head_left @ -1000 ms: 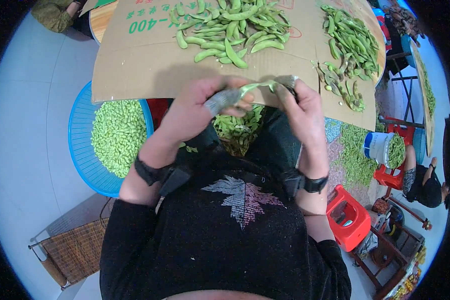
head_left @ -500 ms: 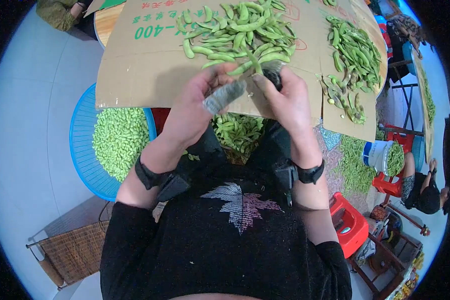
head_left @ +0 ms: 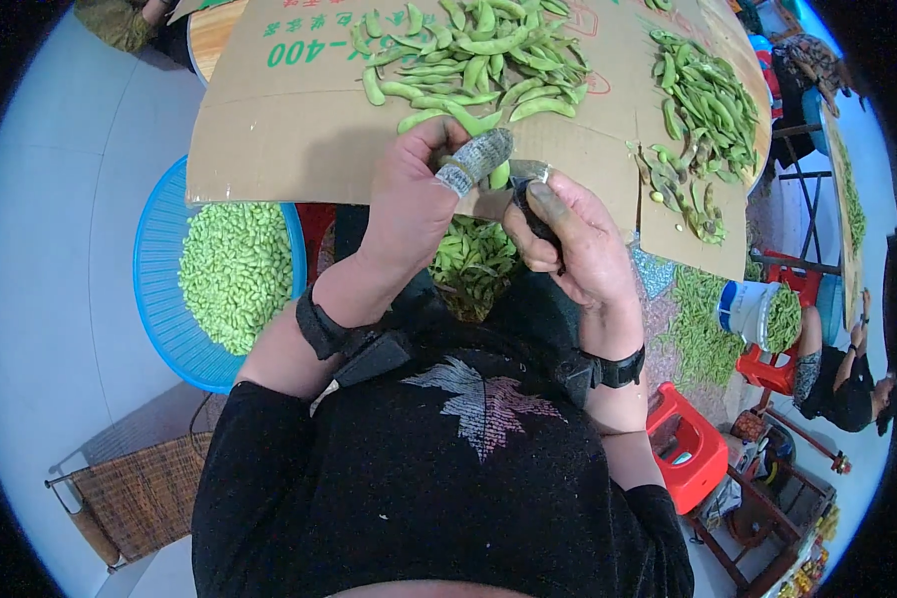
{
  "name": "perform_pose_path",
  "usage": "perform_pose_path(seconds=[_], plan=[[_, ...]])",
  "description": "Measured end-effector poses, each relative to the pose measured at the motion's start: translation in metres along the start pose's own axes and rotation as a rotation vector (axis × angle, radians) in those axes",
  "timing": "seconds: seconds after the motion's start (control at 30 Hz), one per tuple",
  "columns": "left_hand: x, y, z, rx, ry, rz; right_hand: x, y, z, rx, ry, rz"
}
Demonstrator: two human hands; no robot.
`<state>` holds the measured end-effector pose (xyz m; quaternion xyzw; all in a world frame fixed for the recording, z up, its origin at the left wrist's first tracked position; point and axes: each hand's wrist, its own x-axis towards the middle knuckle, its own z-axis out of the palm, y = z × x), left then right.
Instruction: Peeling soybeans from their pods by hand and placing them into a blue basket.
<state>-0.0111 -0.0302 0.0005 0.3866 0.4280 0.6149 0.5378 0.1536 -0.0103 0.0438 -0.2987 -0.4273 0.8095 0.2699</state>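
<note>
Largest item: a flat sheet of brown corrugated cardboard (head_left: 299,140) laid across your lap as a work surface, spanning ten to two o'clock. On it, at twelve o'clock, a loose heap of whole green soybean pods (head_left: 468,60); a second, smaller heap of green pods (head_left: 708,100) sits at two o'clock, with a few darker, spent-looking husks (head_left: 683,204) just below it. At nine o'clock, beside your left knee, a round blue plastic basket (head_left: 154,259) holds a deep layer of shelled pale-green beans (head_left: 234,269), so a good share of the work reads as done, while both pod heaps remain to be worked. Between your knees, under the cardboard edge, lies a pile of green pods or husks (head_left: 473,264); which, you cannot tell. Your left hand (head_left: 409,204), a grey fabric cot on one finger, and your right hand (head_left: 578,239) meet at centre, both pinched narrowly on one small green pod (head_left: 499,175), just off the cardboard's near edge.
</note>
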Motion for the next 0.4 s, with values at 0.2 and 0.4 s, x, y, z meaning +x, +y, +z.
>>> perform_pose_path(seconds=[0.2,0.4], plan=[[-0.008,0.008,0.012,-0.199,-0.115,-0.014,-0.003,0.011,0.0,-0.354,0.167,-0.09],[-0.017,0.008,0.01,-0.259,-0.09,-0.154,-0.006,0.01,0.002,-0.017,0.115,0.049]])
